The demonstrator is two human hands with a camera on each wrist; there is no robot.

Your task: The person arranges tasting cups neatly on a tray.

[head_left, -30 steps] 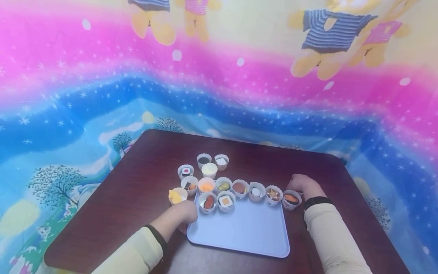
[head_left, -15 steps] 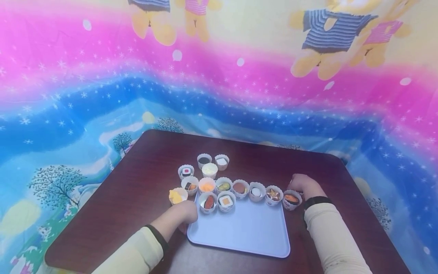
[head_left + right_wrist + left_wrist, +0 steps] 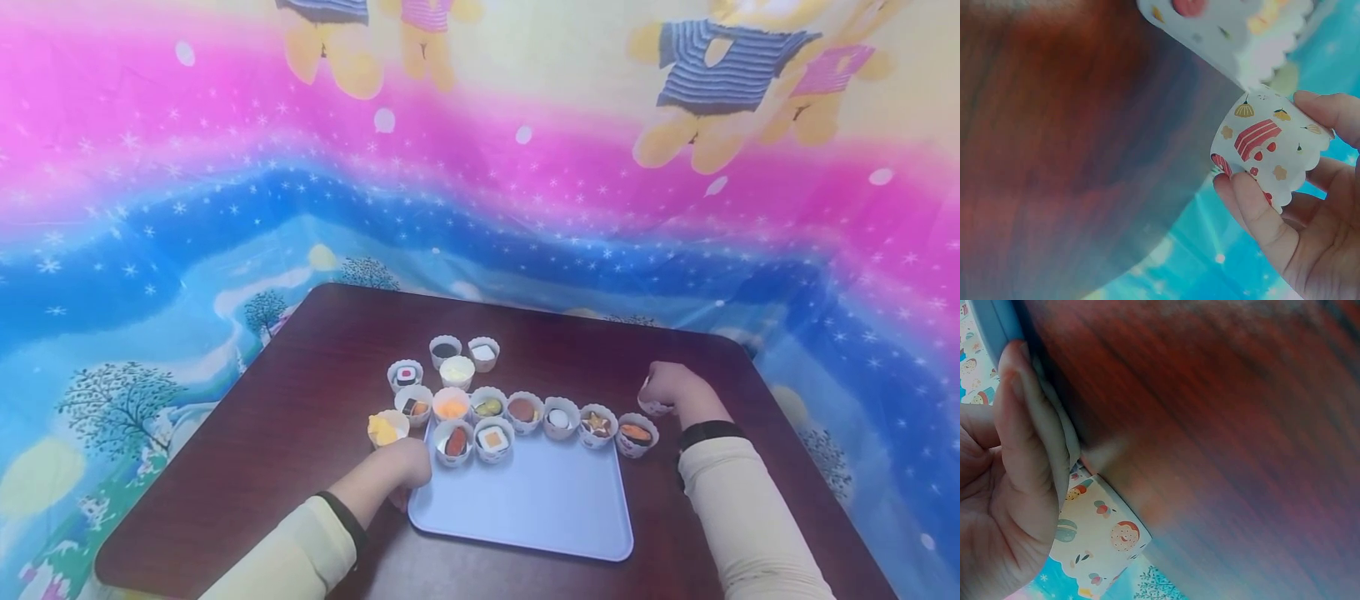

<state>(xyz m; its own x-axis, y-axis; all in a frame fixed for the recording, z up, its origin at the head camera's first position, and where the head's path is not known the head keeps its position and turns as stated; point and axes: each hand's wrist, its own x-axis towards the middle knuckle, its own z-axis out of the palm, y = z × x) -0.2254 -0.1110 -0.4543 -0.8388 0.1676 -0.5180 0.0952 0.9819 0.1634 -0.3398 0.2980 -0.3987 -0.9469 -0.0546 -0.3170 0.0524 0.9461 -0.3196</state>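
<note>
Filled cups point(image 3: 523, 410) along tray point(image 3: 525, 508)

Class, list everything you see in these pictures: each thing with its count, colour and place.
table: one, dark reddish brown, centre.
tray: one, pale blue, on the table's near side.
filled paper cups: fourteen, white printed, toy food inside; two on the tray, the rest along its far edge and beyond.
held paper cup: one, white with red print, right of the row; contents unseen.
backdrop cloth: one, pink, blue and yellow with bears, around the table.
sleeves: two, cream, bottom.
wristbands: two, black.
left grip: one bare hand, holding the tray's left edge.
right grip: one bare hand, pinching the held paper cup.
</note>
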